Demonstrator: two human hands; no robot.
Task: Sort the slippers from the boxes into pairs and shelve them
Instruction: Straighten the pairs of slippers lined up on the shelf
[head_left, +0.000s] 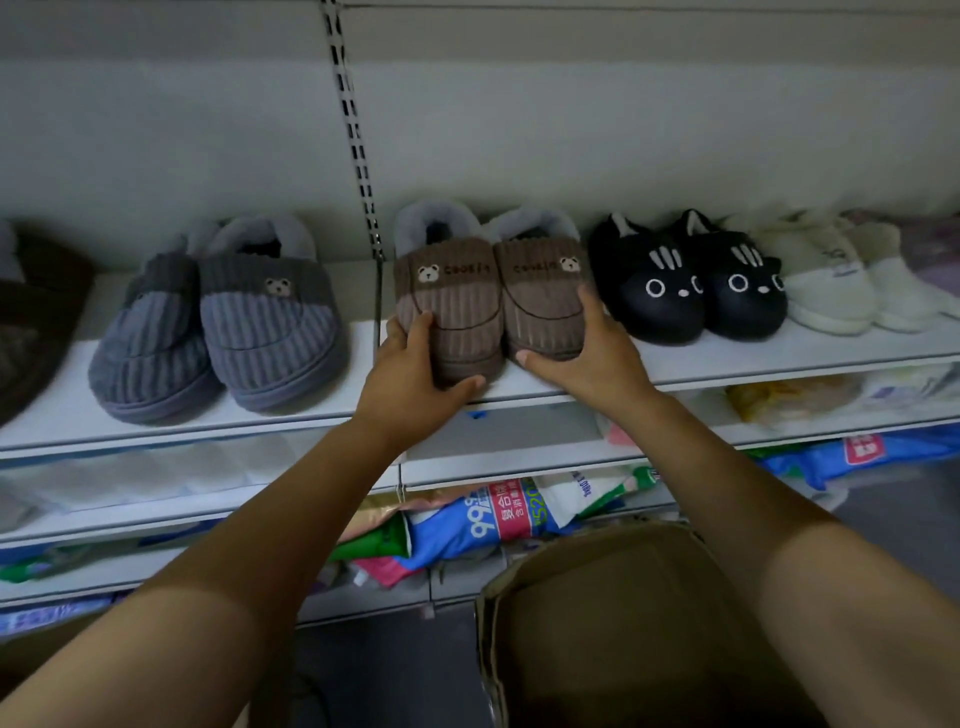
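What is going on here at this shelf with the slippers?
A person steadies a pair of brown slippers on the white shelf. The left hand grips the toe of one, the right hand the toe of the other. The pair sits between a grey pair and a black cat-face pair. A cardboard box stands below.

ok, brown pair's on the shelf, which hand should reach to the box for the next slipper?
Right, probably. The cardboard box lies low on the right, under the right forearm; the right hand just drops to it. The left hand, gripping the brown pair too, would cross over.
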